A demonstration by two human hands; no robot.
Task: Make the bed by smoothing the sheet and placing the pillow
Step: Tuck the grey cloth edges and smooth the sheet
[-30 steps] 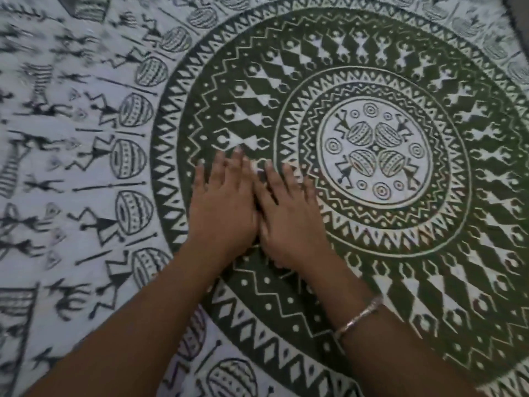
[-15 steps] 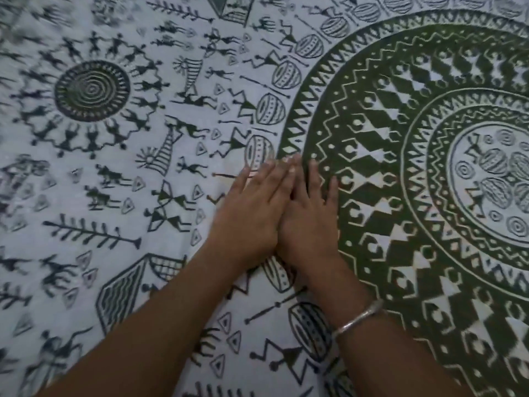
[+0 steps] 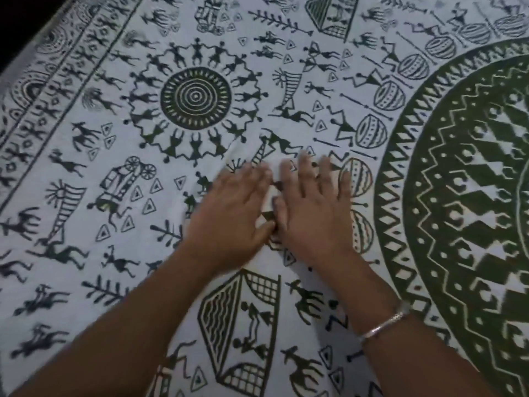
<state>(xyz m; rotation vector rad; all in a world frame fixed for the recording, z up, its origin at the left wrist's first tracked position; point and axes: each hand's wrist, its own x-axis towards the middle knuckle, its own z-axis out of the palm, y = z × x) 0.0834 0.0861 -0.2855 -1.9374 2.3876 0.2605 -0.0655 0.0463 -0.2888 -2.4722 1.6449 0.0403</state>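
L hand [image 3: 229,216] & R hand [image 3: 313,216] slid left off mandala [image 3: 458,196] | flat on sheet [image 3: 86,156] | 2 grips spread, holding 0

No legible text, nos., labels or brand marks in view. Sheet [image 3: 94,156] print is pictorial only (stick figures, drums, huts, ring motifs), no lettering or numerals. Bangle [image 3: 383,325]: too small/blurred to tell if it carries any marking.
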